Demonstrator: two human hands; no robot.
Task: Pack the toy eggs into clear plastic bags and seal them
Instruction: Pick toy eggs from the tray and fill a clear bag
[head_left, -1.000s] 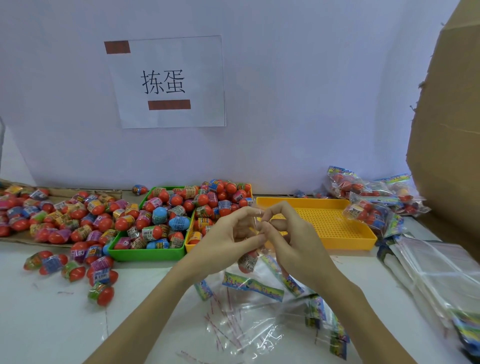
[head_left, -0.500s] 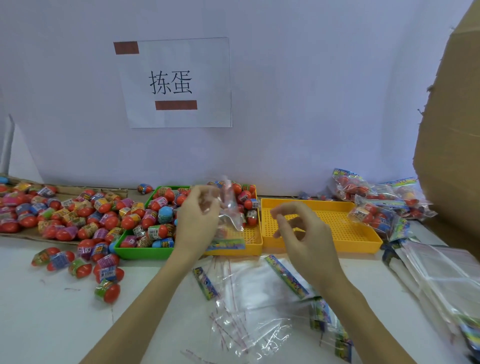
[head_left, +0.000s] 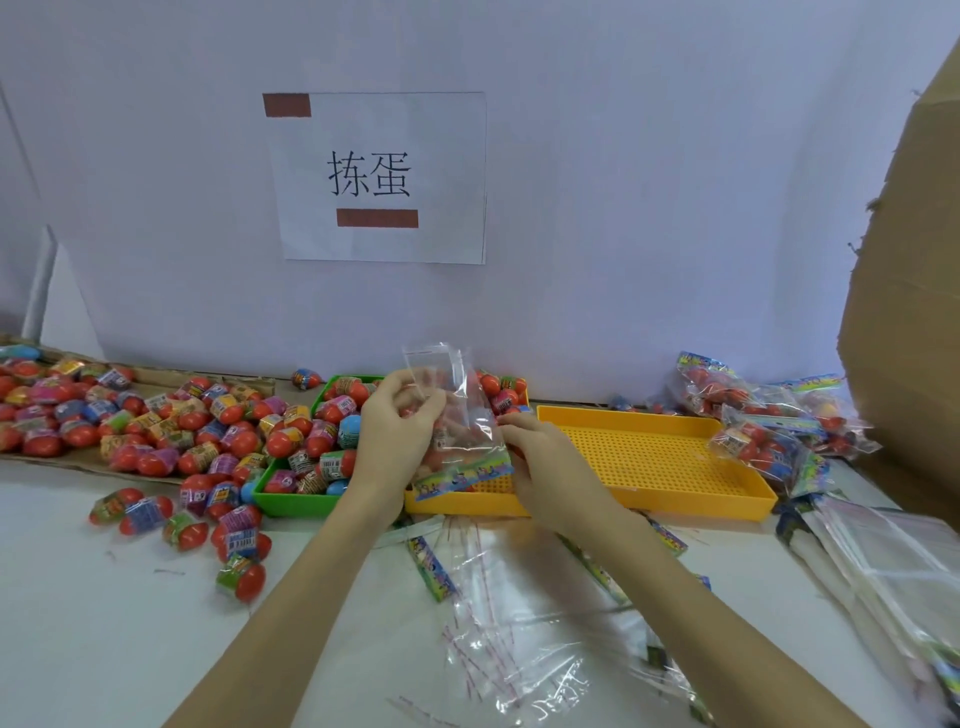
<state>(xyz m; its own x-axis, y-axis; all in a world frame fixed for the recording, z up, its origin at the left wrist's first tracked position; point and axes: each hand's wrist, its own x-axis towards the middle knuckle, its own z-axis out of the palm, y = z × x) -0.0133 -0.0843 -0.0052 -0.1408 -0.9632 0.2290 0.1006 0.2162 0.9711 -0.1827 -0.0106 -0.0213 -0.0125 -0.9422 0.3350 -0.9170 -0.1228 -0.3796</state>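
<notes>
My left hand (head_left: 390, 435) holds a clear plastic bag (head_left: 457, 415) upright over the small yellow tray (head_left: 467, 501), the bag's mouth up and its printed strip at the bottom. My right hand (head_left: 545, 462) touches the bag's lower right side, fingers bent; whether it grips the bag or an egg is hidden. Toy eggs (head_left: 322, 441), red with coloured wrappers, fill the green tray (head_left: 291, 501). More eggs (head_left: 156, 421) lie heaped on cardboard at the left, and several loose eggs (head_left: 228, 535) rest on the white table.
A larger yellow perforated tray (head_left: 654, 457) sits right of my hands. Filled bags of eggs (head_left: 753, 410) pile up at the far right. Empty clear bags (head_left: 519, 623) lie in front of me and in a stack (head_left: 893, 561) at the right. A cardboard box (head_left: 909, 312) stands at the right.
My hands parted after working together near the middle. The left lifted the clear bag over the trays, and the right has now come up to the bag's lower side.
</notes>
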